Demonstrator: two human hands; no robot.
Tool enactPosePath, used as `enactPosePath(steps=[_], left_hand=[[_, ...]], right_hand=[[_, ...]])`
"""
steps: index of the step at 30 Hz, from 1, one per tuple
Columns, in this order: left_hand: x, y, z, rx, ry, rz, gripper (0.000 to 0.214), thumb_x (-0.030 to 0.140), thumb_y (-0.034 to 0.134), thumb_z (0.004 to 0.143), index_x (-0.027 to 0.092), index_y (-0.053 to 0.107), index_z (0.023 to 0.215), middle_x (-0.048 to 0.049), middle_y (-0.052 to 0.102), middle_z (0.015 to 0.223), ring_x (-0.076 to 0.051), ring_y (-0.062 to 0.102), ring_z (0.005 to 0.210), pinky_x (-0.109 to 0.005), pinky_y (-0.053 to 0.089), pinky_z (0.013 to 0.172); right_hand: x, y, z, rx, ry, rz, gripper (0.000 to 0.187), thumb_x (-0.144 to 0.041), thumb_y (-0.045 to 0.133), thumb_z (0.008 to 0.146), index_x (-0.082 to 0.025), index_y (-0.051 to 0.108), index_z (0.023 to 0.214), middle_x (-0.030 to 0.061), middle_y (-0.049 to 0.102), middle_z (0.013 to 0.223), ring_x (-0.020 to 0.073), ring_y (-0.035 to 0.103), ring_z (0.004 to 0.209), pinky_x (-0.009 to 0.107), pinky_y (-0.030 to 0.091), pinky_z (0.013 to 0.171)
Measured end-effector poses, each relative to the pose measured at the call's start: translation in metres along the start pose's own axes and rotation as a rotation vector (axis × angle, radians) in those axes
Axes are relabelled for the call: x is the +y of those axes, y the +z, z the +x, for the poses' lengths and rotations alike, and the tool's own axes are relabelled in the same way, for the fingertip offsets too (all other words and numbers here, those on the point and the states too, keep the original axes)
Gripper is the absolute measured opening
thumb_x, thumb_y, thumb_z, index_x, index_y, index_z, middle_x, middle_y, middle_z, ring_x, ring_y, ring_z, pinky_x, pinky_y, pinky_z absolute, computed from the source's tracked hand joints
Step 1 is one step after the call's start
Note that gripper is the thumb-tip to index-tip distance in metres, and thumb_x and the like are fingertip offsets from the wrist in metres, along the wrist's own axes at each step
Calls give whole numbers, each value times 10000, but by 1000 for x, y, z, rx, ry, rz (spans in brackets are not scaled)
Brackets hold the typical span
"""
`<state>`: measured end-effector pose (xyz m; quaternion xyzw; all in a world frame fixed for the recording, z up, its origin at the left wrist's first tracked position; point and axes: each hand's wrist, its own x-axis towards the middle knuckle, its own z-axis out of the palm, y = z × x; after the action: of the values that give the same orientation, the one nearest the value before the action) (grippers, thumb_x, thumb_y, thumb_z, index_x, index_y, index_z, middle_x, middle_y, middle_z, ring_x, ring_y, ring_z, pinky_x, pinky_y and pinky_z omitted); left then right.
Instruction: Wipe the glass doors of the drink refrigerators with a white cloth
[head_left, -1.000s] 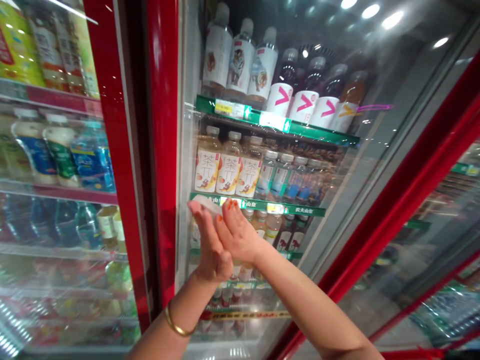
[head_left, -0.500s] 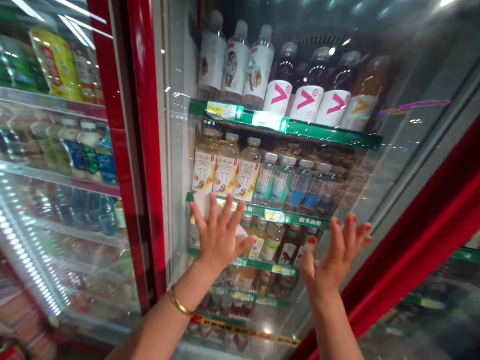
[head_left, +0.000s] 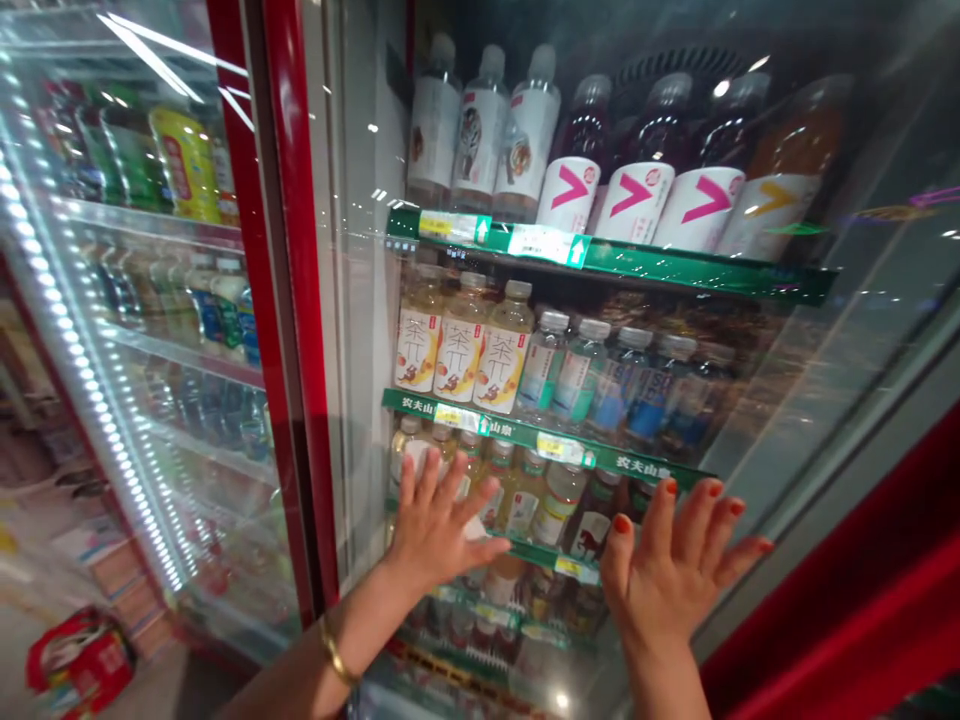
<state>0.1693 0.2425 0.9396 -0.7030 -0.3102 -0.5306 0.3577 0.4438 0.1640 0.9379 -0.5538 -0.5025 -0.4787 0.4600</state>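
Note:
My left hand (head_left: 435, 530), a gold bangle (head_left: 336, 650) on its wrist, has its fingers spread flat toward the glass door (head_left: 570, 650) of a drinks fridge. A white sheet (head_left: 474, 526), paper or cloth, shows partly under that hand; most of it is hidden. To the right, my right hand (head_left: 667, 570) has orange-red nails and fingers apart, with nothing in it. It is close to the glass, but whether it touches cannot be made out. Behind the glass stand tea bottles (head_left: 499, 355) and small bottles with blue labels (head_left: 652, 390).
Bottles with pink-marked labels (head_left: 630, 200) fill a green-edged upper shelf (head_left: 675, 262). A red frame (head_left: 840, 590) slants along the right side. Another lit fridge (head_left: 180, 370) stands at the left, and a red package (head_left: 79, 660) lies on the floor.
Both hands are lower against the shelves, and the right hand's fingers are spread wider. The white sheet shows less around my left hand. The view has shifted, bringing the red package into sight.

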Motion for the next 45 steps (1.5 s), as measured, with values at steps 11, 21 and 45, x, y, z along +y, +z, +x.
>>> enactPosePath(steps=[11,21,45], left_hand=[[-16,-7,84,-37,459,-5,1045,960,475,907,377,313,1759,45,74,1909,-274,17,1786,-500,31,1485],[-71,-14,171,-20,494,-40,1127,885,597,914,293,211,1791,-25,115,1908,-314,-60,1783,-610,-83,1454],[-60,-25,198,-35,84,-61,1133,832,554,979,372,-108,1776,34,-248,1875,-514,-131,1732,-794,-59,1391]], right_hand=[[-2,2,0,13,-18,-40,845,-445,543,1052,-332,200,1816,108,172,1903,490,250,1729,893,205,1305],[-1,5,4,14,-59,-100,850,-404,517,1062,-304,155,1825,117,130,1912,435,201,1755,806,191,1360],[-10,6,-24,23,-4,-22,910,-347,629,989,-284,242,1809,159,200,1890,438,90,1770,846,199,1336]])
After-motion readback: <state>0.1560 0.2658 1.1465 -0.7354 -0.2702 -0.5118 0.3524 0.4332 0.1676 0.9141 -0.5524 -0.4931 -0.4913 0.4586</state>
